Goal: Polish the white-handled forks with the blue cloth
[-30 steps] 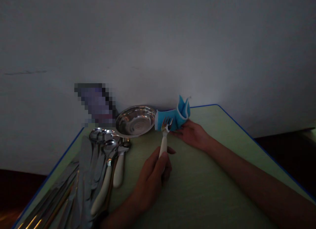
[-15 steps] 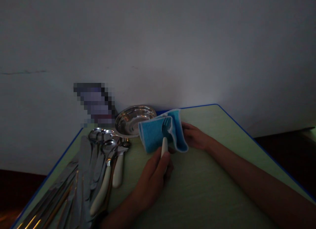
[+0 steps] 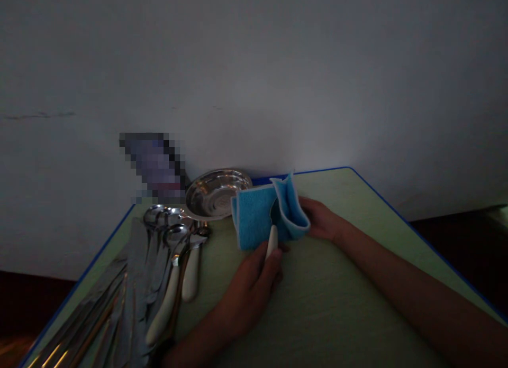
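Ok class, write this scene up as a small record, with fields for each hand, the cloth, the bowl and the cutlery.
left hand: grips a white-handled utensil
right hand: at the right of the cloth, partly hidden behind it
cloth: blue, pale-edged, folded, at the utensil's head
bowl: shiny metal, near the wall
cutlery: piled on the table's left

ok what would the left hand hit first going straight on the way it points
Likely the blue cloth: the left hand points its white-handled utensil at it, though depth is unclear.
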{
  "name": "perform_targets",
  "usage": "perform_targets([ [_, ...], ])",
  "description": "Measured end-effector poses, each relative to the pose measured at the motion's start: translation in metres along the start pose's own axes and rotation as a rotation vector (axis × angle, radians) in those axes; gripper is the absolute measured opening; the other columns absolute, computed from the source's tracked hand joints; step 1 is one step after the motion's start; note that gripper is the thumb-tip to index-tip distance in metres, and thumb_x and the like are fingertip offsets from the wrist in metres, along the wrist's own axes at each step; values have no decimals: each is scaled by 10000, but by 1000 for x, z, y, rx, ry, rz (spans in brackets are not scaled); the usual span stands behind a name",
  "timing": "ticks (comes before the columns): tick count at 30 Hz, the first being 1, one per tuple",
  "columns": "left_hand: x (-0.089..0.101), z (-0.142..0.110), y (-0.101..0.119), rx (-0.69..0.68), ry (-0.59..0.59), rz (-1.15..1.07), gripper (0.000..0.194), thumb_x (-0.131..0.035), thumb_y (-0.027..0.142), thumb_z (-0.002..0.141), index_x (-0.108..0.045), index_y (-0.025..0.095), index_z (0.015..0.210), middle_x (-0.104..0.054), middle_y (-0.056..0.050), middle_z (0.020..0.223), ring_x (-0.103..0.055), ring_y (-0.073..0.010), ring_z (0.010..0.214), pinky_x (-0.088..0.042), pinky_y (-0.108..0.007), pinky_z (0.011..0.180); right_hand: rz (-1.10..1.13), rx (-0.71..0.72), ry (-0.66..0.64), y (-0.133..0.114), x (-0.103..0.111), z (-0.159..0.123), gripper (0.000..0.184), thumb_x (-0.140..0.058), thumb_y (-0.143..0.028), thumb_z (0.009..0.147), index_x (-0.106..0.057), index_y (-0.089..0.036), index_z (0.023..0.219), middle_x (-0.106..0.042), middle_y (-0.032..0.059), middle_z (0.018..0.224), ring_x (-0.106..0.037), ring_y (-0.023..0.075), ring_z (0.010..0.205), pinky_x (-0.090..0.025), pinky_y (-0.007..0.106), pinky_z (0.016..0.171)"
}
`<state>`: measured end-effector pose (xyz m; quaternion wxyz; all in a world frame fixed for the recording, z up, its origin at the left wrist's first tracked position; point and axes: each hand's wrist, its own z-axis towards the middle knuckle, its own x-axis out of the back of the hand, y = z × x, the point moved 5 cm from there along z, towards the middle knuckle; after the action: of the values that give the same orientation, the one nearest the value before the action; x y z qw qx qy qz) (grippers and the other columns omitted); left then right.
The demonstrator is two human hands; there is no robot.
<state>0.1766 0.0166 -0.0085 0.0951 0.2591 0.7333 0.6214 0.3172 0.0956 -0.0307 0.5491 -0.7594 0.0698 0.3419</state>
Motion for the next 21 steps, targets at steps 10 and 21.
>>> perform_targets([
  [10,1,0,0,-16,-5,60,327,-365,435,897,-560,178,952,-429,42,611,-412,-115,557,-340,-223,522,-20,-56,-113,9,-18,-7,211,-692,-140,647,-624,-140,847,-671,12,766,-611,110,664,-492,250,670],
  [21,0,0,8,-80,-7,219,339,-409,432,871,-628,173,865,-464,29,538,-450,-135,518,-339,-227,495,44,-15,-51,12,-13,-2,226,-685,-299,701,-627,-189,889,-681,5,797,-632,144,775,-488,309,780],
])
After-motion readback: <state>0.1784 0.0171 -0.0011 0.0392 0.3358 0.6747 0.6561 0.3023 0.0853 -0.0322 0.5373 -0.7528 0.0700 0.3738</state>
